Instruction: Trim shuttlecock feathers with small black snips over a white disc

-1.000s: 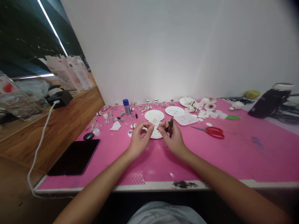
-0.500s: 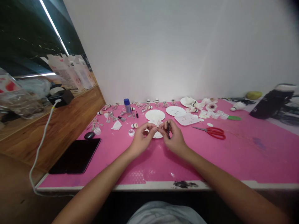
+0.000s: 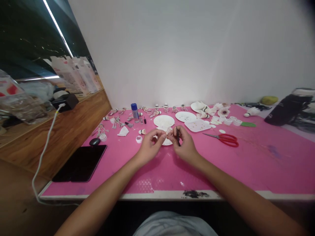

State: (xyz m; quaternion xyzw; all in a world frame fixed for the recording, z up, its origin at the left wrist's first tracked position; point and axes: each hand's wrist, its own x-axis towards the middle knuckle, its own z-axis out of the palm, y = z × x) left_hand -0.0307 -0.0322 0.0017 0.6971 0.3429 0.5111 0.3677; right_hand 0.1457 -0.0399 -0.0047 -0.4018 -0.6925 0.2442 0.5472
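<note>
My left hand (image 3: 153,144) is closed, its thumb and forefinger pinching a small pale piece (image 3: 168,130) whose kind I cannot make out. My right hand (image 3: 183,144) meets it fingertip to fingertip at that piece. A slim black tool (image 3: 178,136), held in the right fingers, stands nearly upright; its exact kind is unclear. Below the hands lies a small white plate (image 3: 167,142), partly covered by them. Just behind it is a round white plate (image 3: 164,121). A shuttlecock (image 3: 142,131) and a small round white jar (image 3: 139,139) sit left of my left hand.
Red-handled scissors (image 3: 227,140) lie on the right, near a white tray (image 3: 197,125) with small bits. Several shuttlecocks line the wall. A blue-capped bottle (image 3: 135,113) stands back left, a black tablet (image 3: 80,163) front left. A black flask (image 3: 287,106) is far right.
Both hands stay together over the plate with only slight finger movement. The pale piece between the fingertips has shifted a little. The whole view has moved very slightly.
</note>
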